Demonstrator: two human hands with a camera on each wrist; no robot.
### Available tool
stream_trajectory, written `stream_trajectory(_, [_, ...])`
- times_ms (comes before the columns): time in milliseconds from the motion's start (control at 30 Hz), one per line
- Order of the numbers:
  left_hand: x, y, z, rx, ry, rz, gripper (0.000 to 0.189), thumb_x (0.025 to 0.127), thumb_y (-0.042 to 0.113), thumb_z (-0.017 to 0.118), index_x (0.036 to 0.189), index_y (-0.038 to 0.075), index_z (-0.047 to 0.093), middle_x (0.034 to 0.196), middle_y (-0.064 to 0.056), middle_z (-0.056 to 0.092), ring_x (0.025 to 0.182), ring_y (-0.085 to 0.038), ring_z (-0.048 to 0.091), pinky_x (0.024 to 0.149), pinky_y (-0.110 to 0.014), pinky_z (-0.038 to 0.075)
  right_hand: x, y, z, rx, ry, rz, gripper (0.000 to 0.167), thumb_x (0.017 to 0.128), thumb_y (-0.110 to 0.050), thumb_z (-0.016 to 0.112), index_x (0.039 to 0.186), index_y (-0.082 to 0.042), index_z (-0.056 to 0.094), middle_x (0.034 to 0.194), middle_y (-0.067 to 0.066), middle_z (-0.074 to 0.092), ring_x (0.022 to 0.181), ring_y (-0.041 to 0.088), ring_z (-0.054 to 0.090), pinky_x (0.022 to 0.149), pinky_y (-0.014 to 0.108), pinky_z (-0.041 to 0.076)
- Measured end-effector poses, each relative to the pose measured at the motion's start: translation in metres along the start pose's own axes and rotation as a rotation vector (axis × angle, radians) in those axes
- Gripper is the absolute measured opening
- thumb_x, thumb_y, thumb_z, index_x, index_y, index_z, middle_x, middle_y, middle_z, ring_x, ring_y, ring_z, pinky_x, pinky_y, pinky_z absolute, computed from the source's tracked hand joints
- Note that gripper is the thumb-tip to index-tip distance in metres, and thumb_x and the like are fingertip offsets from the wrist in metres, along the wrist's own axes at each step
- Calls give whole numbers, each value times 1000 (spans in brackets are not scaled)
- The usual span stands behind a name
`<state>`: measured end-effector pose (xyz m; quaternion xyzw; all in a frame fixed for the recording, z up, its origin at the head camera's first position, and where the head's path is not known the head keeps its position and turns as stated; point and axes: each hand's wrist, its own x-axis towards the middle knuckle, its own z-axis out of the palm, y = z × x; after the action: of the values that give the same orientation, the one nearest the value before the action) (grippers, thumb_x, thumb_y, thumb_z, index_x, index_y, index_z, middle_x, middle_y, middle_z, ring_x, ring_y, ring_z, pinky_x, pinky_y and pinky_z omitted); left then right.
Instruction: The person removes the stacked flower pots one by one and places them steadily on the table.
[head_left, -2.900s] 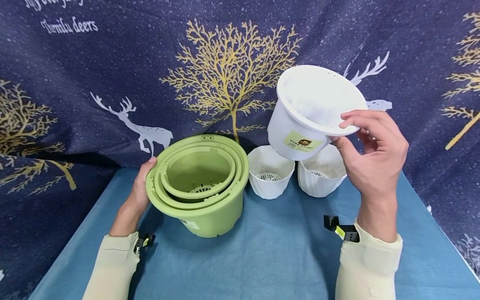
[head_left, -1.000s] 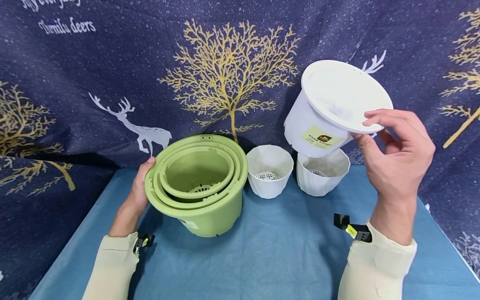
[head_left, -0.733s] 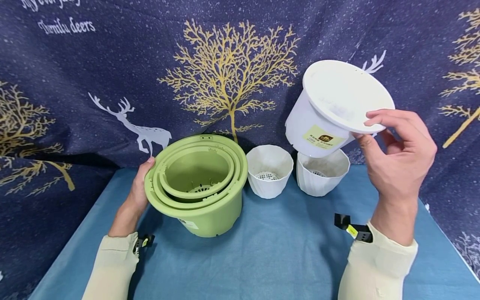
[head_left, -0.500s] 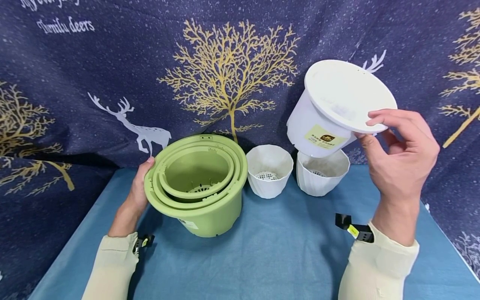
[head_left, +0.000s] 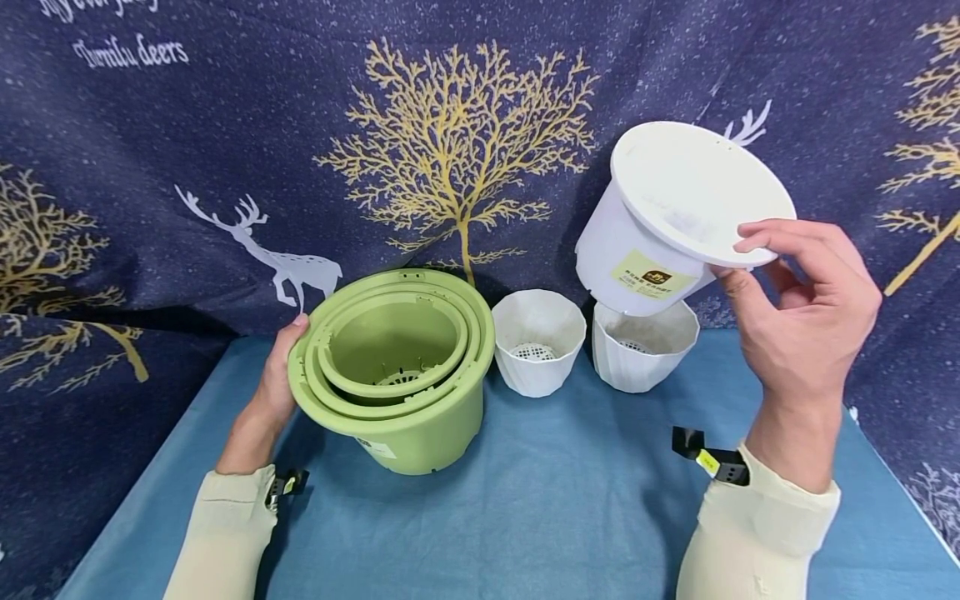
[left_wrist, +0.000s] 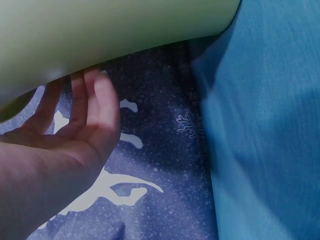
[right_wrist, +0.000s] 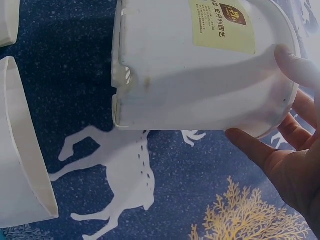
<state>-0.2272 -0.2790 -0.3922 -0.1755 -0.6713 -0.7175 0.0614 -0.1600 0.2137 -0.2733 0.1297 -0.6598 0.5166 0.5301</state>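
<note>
My right hand (head_left: 806, 317) pinches the near right rim of a white flowerpot (head_left: 600, 229), with a yellowish label (head_left: 652, 277) on its wall. The pot hangs tilted above the table, its mouth towards me. In the right wrist view, the fingers (right_wrist: 250, 146) lie along this pot's (right_wrist: 185, 90) rim end. On the left, my left hand (head_left: 273, 375) holds the outer left rim of a green flowerpot (head_left: 442, 429), which leans towards me with smaller green pots (head_left: 397, 390) nested inside. The left wrist view shows the fingers (left_wrist: 106, 102) against the green wall (left_wrist: 125, 30).
Two small white faceted pots with perforated bottoms, a left one (head_left: 534, 379) and a right one (head_left: 637, 373), stand behind on the blue table cloth (head_left: 547, 508). The raised pot partly covers the right one. A dark blue printed curtain (head_left: 247, 133) hangs close behind.
Over the earlier frames my right hand has carried the white flowerpot to the right; lately it barely moves. My left hand and the green pots stay practically where they were.
</note>
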Motion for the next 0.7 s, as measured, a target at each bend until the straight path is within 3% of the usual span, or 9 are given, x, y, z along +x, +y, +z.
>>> stream_trajectory(300, [0,0,0,-10,-7,-3,49,117,38,29,108,13,70,83,1,75,70,-7,70,72,-22,57,0,3,-3,22,10,4,25,79,6,87,93,20,72,103,11,77,99,20,68,69,12,50])
stream_trajectory(700, [1,-2,0,-20,6,15,50,117,37,31,101,14,73,77,1,74,64,-7,70,67,-20,56,0,4,-4,19,6,-3,25,79,5,86,94,20,73,104,11,76,101,21,68,76,13,54])
